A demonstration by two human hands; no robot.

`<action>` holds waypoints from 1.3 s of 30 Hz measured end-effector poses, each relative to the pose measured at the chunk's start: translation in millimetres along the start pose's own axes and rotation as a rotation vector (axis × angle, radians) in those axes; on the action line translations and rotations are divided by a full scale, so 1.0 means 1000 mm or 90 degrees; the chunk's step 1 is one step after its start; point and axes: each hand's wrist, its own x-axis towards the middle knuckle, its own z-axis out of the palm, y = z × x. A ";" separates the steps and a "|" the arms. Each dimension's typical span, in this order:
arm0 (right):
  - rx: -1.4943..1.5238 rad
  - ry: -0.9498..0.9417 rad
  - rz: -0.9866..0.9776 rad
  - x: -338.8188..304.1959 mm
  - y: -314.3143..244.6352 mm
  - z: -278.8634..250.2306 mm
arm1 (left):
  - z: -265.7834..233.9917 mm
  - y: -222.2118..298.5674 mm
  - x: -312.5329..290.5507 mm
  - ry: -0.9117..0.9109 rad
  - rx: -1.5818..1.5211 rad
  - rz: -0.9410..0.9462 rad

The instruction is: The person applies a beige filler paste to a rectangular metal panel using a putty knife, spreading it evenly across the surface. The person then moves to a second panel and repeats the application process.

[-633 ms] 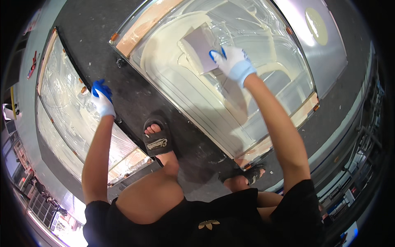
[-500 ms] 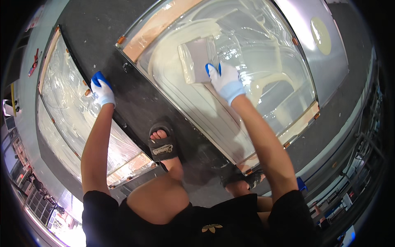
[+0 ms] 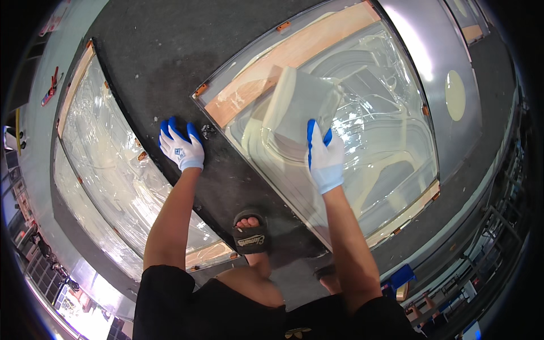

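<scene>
My right hand [image 3: 323, 153], in a white glove with blue fingertips, presses a flat pale spreader pad [image 3: 300, 110] onto a large glossy panel [image 3: 385, 130] coated with wet whitish paste. A bare wooden strip [image 3: 294, 54] shows along the panel's far edge. My left hand [image 3: 180, 146], gloved the same, lies flat with fingers spread on the dark floor mat [image 3: 170, 62] between this panel and a second glossy panel [image 3: 113, 164] to the left.
My sandalled foot [image 3: 250, 235] rests on the dark mat just below the big panel's near corner. A grey surface with a pale round spot [image 3: 455, 95] lies at the right. Shelving and clutter line the left and right edges. A red tool [image 3: 51, 85] lies at upper left.
My right hand has slid the pad toward the panel's left, nearer the wooden strip. My left hand has shifted right from the left panel's edge onto the dark mat.
</scene>
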 end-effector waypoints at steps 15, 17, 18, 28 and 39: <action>-0.162 0.126 -0.081 0.032 -0.039 0.135 | -0.007 0.002 0.006 -0.067 -0.012 -0.010; -0.151 0.112 -0.044 0.031 -0.042 0.141 | -0.009 0.002 0.006 -0.082 -0.010 -0.018; -0.129 0.090 -0.007 0.031 -0.045 0.144 | -0.010 0.002 0.007 -0.093 0.000 -0.022; -0.188 -0.069 0.034 0.026 -0.080 0.168 | -0.013 0.004 0.011 -0.120 -0.014 -0.027; -0.052 0.011 0.057 0.016 -0.064 0.141 | -0.015 -0.001 0.010 -0.147 0.002 -0.036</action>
